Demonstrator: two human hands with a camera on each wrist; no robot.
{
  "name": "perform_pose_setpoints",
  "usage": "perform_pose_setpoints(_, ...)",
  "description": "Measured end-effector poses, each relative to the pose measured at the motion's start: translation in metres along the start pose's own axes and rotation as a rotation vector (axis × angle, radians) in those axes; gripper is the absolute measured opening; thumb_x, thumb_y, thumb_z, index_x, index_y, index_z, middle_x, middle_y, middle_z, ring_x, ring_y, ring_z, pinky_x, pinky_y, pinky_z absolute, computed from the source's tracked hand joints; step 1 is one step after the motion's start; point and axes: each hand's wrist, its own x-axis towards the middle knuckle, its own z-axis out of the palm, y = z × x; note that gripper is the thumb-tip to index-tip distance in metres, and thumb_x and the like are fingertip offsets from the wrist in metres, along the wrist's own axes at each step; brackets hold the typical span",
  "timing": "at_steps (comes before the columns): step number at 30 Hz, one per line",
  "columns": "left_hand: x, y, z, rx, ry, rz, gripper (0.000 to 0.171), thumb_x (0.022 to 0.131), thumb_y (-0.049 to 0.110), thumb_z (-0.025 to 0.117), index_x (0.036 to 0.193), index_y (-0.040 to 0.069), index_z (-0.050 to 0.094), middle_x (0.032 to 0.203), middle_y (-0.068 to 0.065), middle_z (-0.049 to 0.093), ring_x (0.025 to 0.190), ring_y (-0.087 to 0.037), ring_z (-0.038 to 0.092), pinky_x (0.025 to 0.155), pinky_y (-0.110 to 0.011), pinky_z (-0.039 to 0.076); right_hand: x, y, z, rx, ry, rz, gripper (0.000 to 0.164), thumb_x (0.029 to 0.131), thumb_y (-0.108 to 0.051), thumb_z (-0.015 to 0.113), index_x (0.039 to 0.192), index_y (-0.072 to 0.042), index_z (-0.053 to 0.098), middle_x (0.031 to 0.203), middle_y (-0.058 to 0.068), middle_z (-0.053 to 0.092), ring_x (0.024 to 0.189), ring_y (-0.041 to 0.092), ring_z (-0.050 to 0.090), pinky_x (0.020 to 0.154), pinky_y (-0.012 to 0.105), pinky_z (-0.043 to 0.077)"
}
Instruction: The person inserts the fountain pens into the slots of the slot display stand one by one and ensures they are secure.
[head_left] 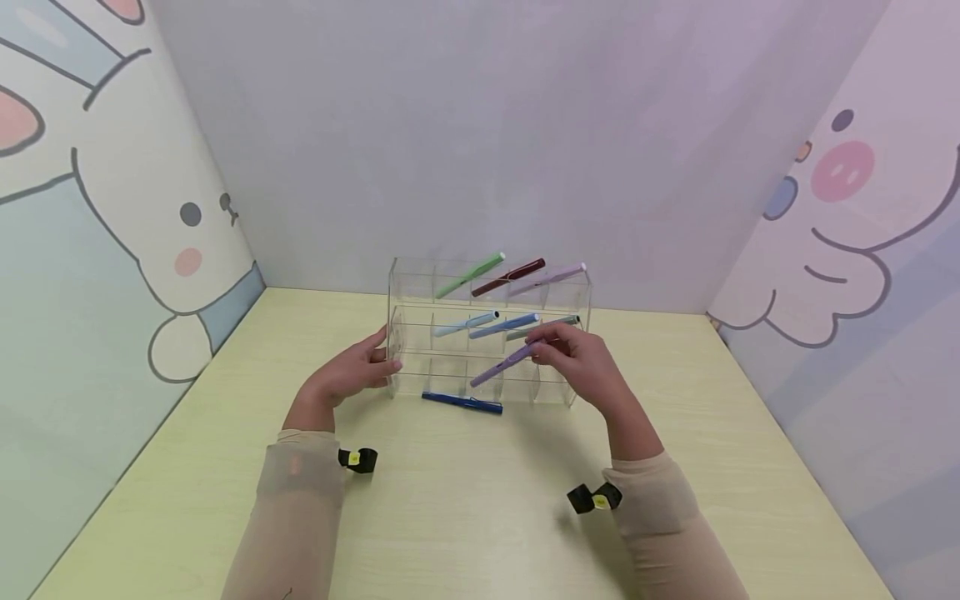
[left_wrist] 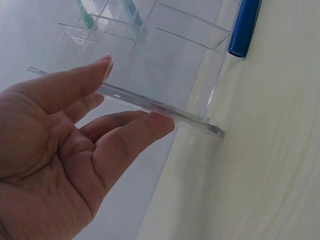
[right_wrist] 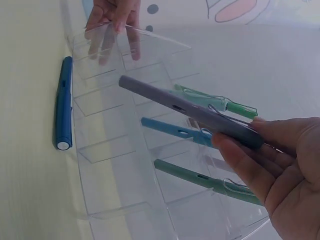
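A clear acrylic pen rack (head_left: pixel 411 288) with three tiers stands on the table. My left hand (head_left: pixel 351 373) grips its left side panel; in the left wrist view the thumb and fingers lie on opposite faces of the panel (left_wrist: pixel 145 102). My right hand (head_left: pixel 581 362) pinches a purple pen (head_left: pixel 498 369) near its clip end. The pen slants down to the left before the bottom tier; in the right wrist view its far end (right_wrist: pixel 131 84) points freely. A dark blue pen (head_left: pixel 461 403) lies on the table along the rack's front edge.
The top tier holds a green pen (head_left: pixel 471 276), a maroon pen (head_left: pixel 509 277) and a lilac pen (head_left: pixel 551 278). In the middle tier lie a light blue pen (head_left: pixel 466 324), a blue pen (head_left: pixel 504 326) and a dark green pen (right_wrist: pixel 185 172). A pale wall (head_left: pixel 480 150) rises behind.
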Motion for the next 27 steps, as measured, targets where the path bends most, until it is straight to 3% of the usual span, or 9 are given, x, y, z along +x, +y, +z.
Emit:
perform_pose_setpoints(5,0.001,-0.001,0.0,-0.008,0.0,-0.006,0.089,0.095,0.036,0.064,0.157,0.038,0.001,0.155,-0.02,0.036,0.133,-0.037,0.049,0.115,-0.056,0.03,0.0,-0.003,0.005,0.004,0.063,-0.023,0.023,0.096,-0.03,0.063,0.114,-0.017,0.069,0.103,0.007,0.072,0.089,0.014,0.072,0.083,0.029,0.058)
perform_pose_setpoints(9,0.001,-0.002,0.0,-0.01,-0.007,0.002,0.089,0.095,0.037,0.064,0.157,0.041,0.001,0.155,-0.02,0.035,0.134,-0.037,0.048,0.115,-0.056,0.031,0.001,-0.003,0.012,-0.037,0.076,-0.045,0.02,0.097,-0.027,0.064,0.113,-0.019,0.07,0.1,0.003,0.071,0.083,0.014,0.068,0.07,0.026,0.055)
perform_pose_setpoints(16,0.002,-0.002,-0.001,-0.001,-0.006,0.015,0.09,0.095,0.038,0.064,0.158,0.036,0.0,0.155,-0.021,0.035,0.133,-0.037,0.049,0.114,-0.056,0.032,0.003,0.001,0.023,-0.084,0.048,-0.069,0.017,0.096,-0.022,0.064,0.112,-0.021,0.069,0.098,-0.001,0.069,0.078,0.023,0.062,0.063,0.026,0.052)
perform_pose_setpoints(22,0.002,-0.002,-0.001,0.001,-0.006,0.009,0.09,0.095,0.037,0.064,0.158,0.033,-0.001,0.155,-0.021,0.035,0.133,-0.038,0.049,0.114,-0.056,0.031,0.004,0.003,0.032,-0.133,0.008,-0.084,0.018,0.097,-0.02,0.063,0.114,-0.018,0.069,0.102,-0.002,0.069,0.079,0.014,0.062,0.068,0.027,0.055)
perform_pose_setpoints(27,0.001,0.0,-0.001,-0.001,0.0,0.003,0.091,0.095,0.038,0.065,0.158,0.035,0.0,0.155,-0.02,0.036,0.133,-0.037,0.049,0.114,-0.057,0.031,0.004,0.002,0.039,-0.206,-0.025,-0.083,0.017,0.097,-0.021,0.063,0.113,-0.019,0.069,0.098,-0.004,0.069,0.076,0.014,0.058,0.066,0.029,0.053)
